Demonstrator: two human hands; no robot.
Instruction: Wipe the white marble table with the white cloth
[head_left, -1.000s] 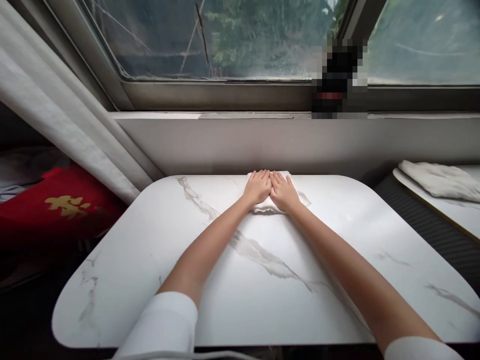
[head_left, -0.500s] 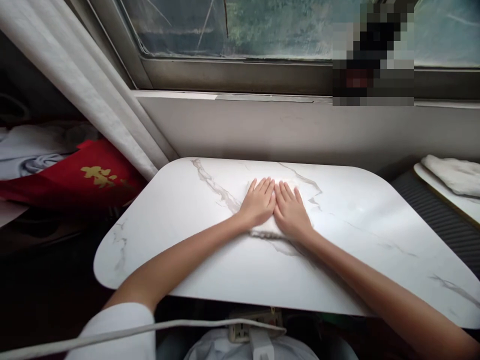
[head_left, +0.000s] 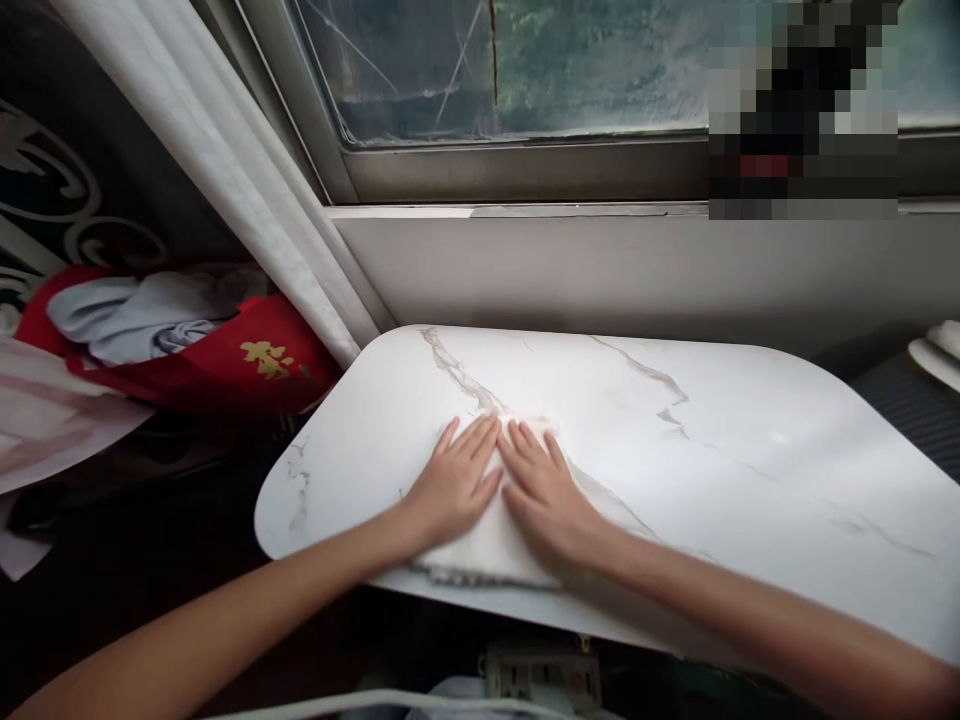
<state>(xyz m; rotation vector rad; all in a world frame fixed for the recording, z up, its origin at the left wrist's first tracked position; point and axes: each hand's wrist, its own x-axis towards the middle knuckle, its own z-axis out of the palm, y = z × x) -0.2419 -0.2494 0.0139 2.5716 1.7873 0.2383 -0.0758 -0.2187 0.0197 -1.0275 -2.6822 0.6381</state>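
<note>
A folded white cloth (head_left: 484, 545) lies flat on the white marble-patterned table (head_left: 720, 470), close to its front edge. My left hand (head_left: 454, 485) rests palm down on the cloth's left part, fingers stretched forward. Beside it my right hand (head_left: 551, 490) presses flat on the right part, fingers spread a little. The fingertips of both hands nearly meet. The cloth's far portion is partly hidden under the fingers, and its near edge is slightly blurred.
Behind the table are a wall and a window (head_left: 525, 175). A pale curtain (head_left: 210, 170) hangs at the left, by a red bag (head_left: 172, 385) with grey cloth in it. Below the front edge are a power strip (head_left: 540, 675) and a white cable (head_left: 375, 703). More white cloth (head_left: 949, 338) lies far right.
Both hands have drawn the cloth back toward me and to the left, from the table's middle to near its front edge. The view has turned somewhat left.
</note>
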